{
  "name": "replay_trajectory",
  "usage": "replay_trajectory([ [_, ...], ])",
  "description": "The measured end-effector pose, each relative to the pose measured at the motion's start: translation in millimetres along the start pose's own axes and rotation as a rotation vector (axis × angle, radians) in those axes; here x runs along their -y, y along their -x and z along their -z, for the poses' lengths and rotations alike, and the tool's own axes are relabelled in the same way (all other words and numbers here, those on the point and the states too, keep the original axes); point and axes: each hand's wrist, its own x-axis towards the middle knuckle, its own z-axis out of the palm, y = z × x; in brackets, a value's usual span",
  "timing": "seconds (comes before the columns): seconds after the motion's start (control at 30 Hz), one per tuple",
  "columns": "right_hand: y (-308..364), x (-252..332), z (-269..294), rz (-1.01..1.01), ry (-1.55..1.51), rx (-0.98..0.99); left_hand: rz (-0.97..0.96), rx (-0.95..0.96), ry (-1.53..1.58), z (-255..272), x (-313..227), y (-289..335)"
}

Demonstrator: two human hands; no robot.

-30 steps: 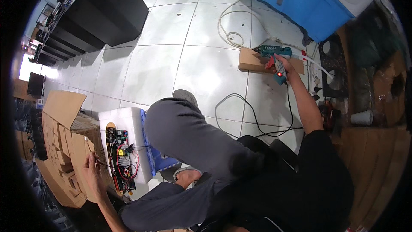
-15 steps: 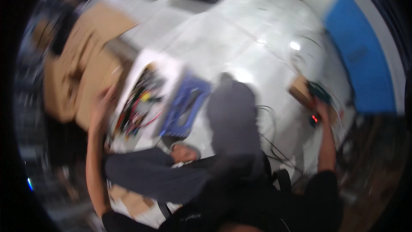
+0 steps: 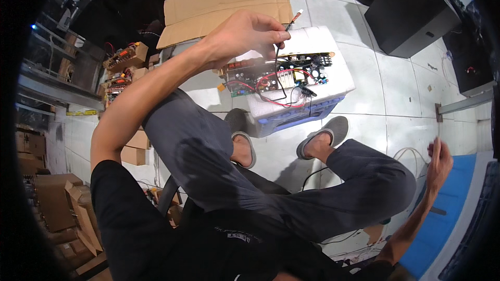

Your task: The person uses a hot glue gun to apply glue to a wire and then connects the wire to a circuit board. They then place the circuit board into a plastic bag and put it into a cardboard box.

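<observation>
My left hand (image 3: 250,34) is closed in a pinch on a black wire (image 3: 277,70). One end of the wire sticks up past my fingertips with a light tip, and the rest hangs down onto a long circuit board (image 3: 268,77). The board carries red wires, capacitors and other parts. It lies on a white foam block (image 3: 341,67), which rests on a blue plastic crate (image 3: 299,119). Far to the right, my right hand (image 3: 440,161) is raised near a blue panel, fingers curled. It is slightly blurred, and whatever it may hold cannot be made out.
Flattened cardboard (image 3: 226,2) lies beyond the foam block. A black speaker-like cabinet (image 3: 409,13) stands at the far right. More circuit boards (image 3: 122,57) sit on the left, with cardboard boxes (image 3: 57,200) below. The blue panel (image 3: 448,203) is beside my right arm.
The view has turned. My left hand has gone from beside the cardboard to the black wire above the board. My right hand is no longer at the small brown box and dark green object.
</observation>
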Motion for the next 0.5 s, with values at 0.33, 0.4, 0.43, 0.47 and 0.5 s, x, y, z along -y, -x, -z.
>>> replay_trajectory([
  [0.33,-22.2,226.6,-105.7,0.585,-0.016,0.466,0.227,-0.161,0.002,18.6,36.2,0.0],
  [0.4,-17.5,240.0,-118.4,0.64,-0.022,0.575,0.232,-0.203,0.005,21.0,45.1,-0.6],
  [0.43,-16.2,247.3,-121.5,0.639,-0.029,0.615,0.263,-0.183,-0.007,22.7,45.6,0.0],
  [0.47,-16.3,253.5,-123.4,0.635,-0.01,0.665,0.294,-0.161,-0.019,25.4,43.6,2.0],
  [0.5,-15.7,257.8,-125.8,0.633,0.004,0.714,0.326,-0.141,-0.035,28.0,42.1,4.7],
])
